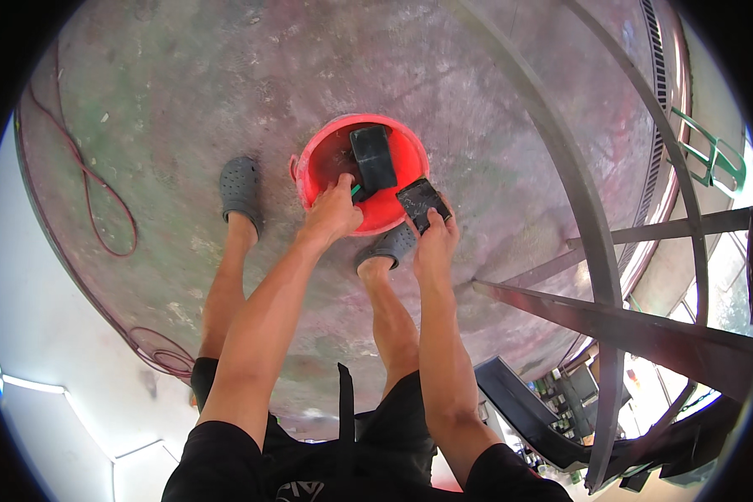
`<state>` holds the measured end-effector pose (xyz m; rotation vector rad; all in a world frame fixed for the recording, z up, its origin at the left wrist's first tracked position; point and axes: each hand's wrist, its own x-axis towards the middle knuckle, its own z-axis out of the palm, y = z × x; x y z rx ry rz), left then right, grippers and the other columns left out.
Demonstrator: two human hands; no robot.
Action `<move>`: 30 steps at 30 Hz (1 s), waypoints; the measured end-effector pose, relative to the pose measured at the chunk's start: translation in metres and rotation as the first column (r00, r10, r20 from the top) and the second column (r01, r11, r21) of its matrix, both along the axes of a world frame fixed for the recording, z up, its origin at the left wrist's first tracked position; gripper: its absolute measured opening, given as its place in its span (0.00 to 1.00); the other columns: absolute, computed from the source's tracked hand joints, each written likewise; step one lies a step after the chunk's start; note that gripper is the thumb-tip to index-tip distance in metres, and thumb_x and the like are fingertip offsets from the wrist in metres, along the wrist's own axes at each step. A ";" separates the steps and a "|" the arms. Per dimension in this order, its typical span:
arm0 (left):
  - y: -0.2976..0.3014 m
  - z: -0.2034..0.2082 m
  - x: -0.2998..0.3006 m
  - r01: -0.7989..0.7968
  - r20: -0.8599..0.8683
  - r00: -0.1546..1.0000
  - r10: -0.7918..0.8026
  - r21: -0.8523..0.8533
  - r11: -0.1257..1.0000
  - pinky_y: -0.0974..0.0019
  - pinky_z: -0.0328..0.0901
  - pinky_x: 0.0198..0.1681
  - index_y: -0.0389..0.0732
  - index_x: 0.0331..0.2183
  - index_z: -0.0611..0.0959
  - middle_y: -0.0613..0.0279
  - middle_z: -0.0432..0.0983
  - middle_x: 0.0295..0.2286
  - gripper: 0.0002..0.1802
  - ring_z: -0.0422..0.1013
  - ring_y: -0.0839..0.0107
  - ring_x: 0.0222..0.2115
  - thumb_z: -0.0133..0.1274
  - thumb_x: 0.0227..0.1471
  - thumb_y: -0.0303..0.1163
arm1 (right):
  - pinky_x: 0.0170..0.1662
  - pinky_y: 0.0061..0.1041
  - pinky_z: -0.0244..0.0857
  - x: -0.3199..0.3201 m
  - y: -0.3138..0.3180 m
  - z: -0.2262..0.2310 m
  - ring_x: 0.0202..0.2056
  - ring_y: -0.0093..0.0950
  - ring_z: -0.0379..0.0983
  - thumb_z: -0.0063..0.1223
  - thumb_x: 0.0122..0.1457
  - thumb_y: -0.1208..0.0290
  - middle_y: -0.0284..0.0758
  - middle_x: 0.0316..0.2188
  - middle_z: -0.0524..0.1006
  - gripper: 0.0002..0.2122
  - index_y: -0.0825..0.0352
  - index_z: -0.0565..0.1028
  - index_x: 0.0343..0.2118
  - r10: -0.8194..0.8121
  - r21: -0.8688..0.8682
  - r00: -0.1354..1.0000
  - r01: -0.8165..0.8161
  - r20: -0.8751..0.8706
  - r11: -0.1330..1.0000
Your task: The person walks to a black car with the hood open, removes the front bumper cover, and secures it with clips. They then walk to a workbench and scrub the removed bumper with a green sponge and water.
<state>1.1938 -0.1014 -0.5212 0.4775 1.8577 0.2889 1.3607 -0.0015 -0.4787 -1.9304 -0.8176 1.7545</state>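
A red bucket [410, 140] with some dark liquid stands on the floor before my feet. Inside it, a black rectangular block [373, 156] leans against the far wall. My left hand [336, 211] reaches over the near left rim, its fingers closed on a small dark piece with a green edge [357, 192], mostly hidden by the fingers. At the bucket's right rim, my right hand [437, 236] grips a flat black rectangular pad [421, 202] that looks wet and scuffed, thumb on its top face.
Grey clogs [241, 192] are on my feet, on either side of the bucket's near side. A metal frame of curved and straight bars [577, 159] rises at the right. Thin red hose [100, 180] lies looped on the floor at left. A green chair [711, 155] stands far right.
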 end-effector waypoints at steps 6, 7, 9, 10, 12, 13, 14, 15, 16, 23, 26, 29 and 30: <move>-0.007 0.012 0.005 -0.235 0.074 0.970 0.232 0.041 0.971 0.47 0.69 0.59 0.41 0.67 0.68 0.36 0.79 0.52 0.36 0.75 0.43 0.56 0.56 0.61 0.37 | 0.49 0.34 0.82 -0.005 -0.008 0.005 0.49 0.30 0.81 0.41 0.72 0.78 0.41 0.52 0.78 0.19 0.73 0.68 0.64 0.015 -0.016 1.000 -0.015 0.020 1.000; -0.007 0.017 0.005 -0.333 0.117 0.938 0.328 0.026 0.943 0.48 0.71 0.57 0.41 0.68 0.68 0.38 0.79 0.52 0.36 0.76 0.45 0.54 0.57 0.62 0.37 | 0.49 0.33 0.82 -0.005 -0.008 0.006 0.49 0.30 0.81 0.42 0.72 0.78 0.41 0.52 0.78 0.19 0.73 0.68 0.64 0.031 -0.013 0.999 -0.030 0.019 0.999; -0.008 0.036 0.002 -0.555 0.253 0.803 0.540 -0.015 0.831 0.50 0.73 0.53 0.41 0.68 0.68 0.43 0.80 0.52 0.36 0.78 0.50 0.52 0.57 0.63 0.38 | 0.49 0.34 0.82 -0.002 -0.009 0.008 0.48 0.31 0.81 0.42 0.72 0.78 0.42 0.52 0.79 0.19 0.74 0.68 0.64 0.038 -0.050 0.999 -0.038 0.001 0.998; -0.011 0.046 0.002 -0.671 0.342 0.684 0.644 -0.050 0.740 0.52 0.74 0.50 0.40 0.68 0.68 0.46 0.80 0.52 0.35 0.79 0.54 0.50 0.57 0.64 0.38 | 0.49 0.34 0.82 0.001 -0.009 0.010 0.48 0.31 0.81 0.43 0.72 0.77 0.42 0.52 0.79 0.19 0.74 0.69 0.63 0.031 -0.090 0.999 -0.032 -0.016 0.995; -0.026 0.062 0.002 -0.834 0.539 0.403 0.740 -0.117 0.539 0.55 0.75 0.47 0.40 0.67 0.70 0.52 0.80 0.51 0.32 0.79 0.60 0.48 0.56 0.65 0.37 | 0.50 0.35 0.82 -0.003 -0.009 0.021 0.48 0.32 0.82 0.44 0.71 0.76 0.42 0.51 0.79 0.17 0.74 0.70 0.61 -0.014 -0.183 0.997 0.000 -0.074 0.983; -0.040 0.066 0.003 -0.884 0.647 0.248 0.721 -0.153 0.442 0.57 0.75 0.45 0.41 0.66 0.71 0.55 0.79 0.51 0.31 0.79 0.62 0.47 0.55 0.66 0.36 | 0.50 0.35 0.82 -0.007 -0.009 0.029 0.47 0.33 0.82 0.44 0.72 0.76 0.42 0.51 0.79 0.17 0.74 0.72 0.60 -0.052 -0.233 0.993 0.026 -0.109 0.972; -0.045 0.075 0.001 -0.916 0.739 0.087 0.668 -0.204 0.345 0.58 0.75 0.44 0.42 0.66 0.71 0.58 0.79 0.52 0.29 0.79 0.65 0.46 0.54 0.67 0.36 | 0.50 0.36 0.82 -0.010 -0.009 0.036 0.47 0.33 0.82 0.45 0.72 0.75 0.42 0.50 0.80 0.16 0.74 0.73 0.58 -0.093 -0.279 0.986 0.051 -0.141 0.959; -0.049 0.085 0.000 -0.910 0.756 0.065 0.651 -0.223 0.350 0.58 0.75 0.44 0.42 0.66 0.70 0.56 0.78 0.52 0.29 0.79 0.64 0.46 0.52 0.67 0.35 | 0.51 0.38 0.82 -0.013 -0.010 0.039 0.47 0.34 0.82 0.46 0.72 0.74 0.43 0.49 0.80 0.16 0.74 0.72 0.58 -0.085 -0.285 0.987 0.043 -0.137 0.958; -0.051 0.094 -0.002 -0.903 0.773 0.042 0.634 -0.242 0.355 0.57 0.74 0.43 0.42 0.67 0.70 0.54 0.78 0.53 0.29 0.79 0.63 0.46 0.51 0.68 0.34 | 0.52 0.41 0.81 -0.017 -0.011 0.041 0.48 0.35 0.82 0.47 0.72 0.73 0.43 0.49 0.81 0.16 0.74 0.72 0.58 -0.077 -0.290 0.988 0.035 -0.134 0.956; -0.054 0.089 0.001 -0.939 0.757 0.199 0.622 -0.035 0.343 0.60 0.66 0.61 0.40 0.69 0.66 0.52 0.71 0.59 0.35 0.71 0.65 0.57 0.55 0.64 0.30 | 0.55 0.44 0.79 -0.048 -0.016 0.059 0.49 0.35 0.81 0.49 0.74 0.68 0.42 0.49 0.81 0.16 0.73 0.74 0.56 -0.023 -0.323 0.992 -0.018 -0.123 0.946; -0.049 0.101 0.004 -0.675 0.523 0.712 0.469 0.324 0.663 0.59 0.61 0.65 0.39 0.70 0.65 0.55 0.69 0.61 0.41 0.65 0.67 0.62 0.61 0.59 0.28 | 0.57 0.44 0.74 -0.061 -0.014 0.075 0.51 0.34 0.80 0.47 0.74 0.65 0.41 0.50 0.81 0.16 0.72 0.74 0.57 -0.019 -0.332 0.981 -0.047 -0.192 0.942; -0.045 0.112 0.014 -0.392 0.174 0.918 0.355 0.524 0.756 0.53 0.58 0.69 0.40 0.68 0.66 0.46 0.63 0.63 0.46 0.60 0.53 0.66 0.66 0.50 0.28 | 0.58 0.36 0.72 -0.058 -0.017 0.079 0.52 0.32 0.79 0.49 0.73 0.68 0.39 0.49 0.82 0.14 0.73 0.77 0.53 -0.172 -0.389 0.941 0.047 -0.292 0.920; -0.044 0.118 0.017 -0.333 0.092 0.935 0.343 0.564 0.756 0.53 0.57 0.69 0.40 0.68 0.66 0.45 0.61 0.63 0.47 0.60 0.51 0.67 0.66 0.50 0.28 | 0.59 0.36 0.71 -0.058 -0.016 0.084 0.52 0.32 0.79 0.49 0.73 0.68 0.40 0.50 0.82 0.15 0.74 0.77 0.53 -0.174 -0.397 0.932 0.036 -0.318 0.917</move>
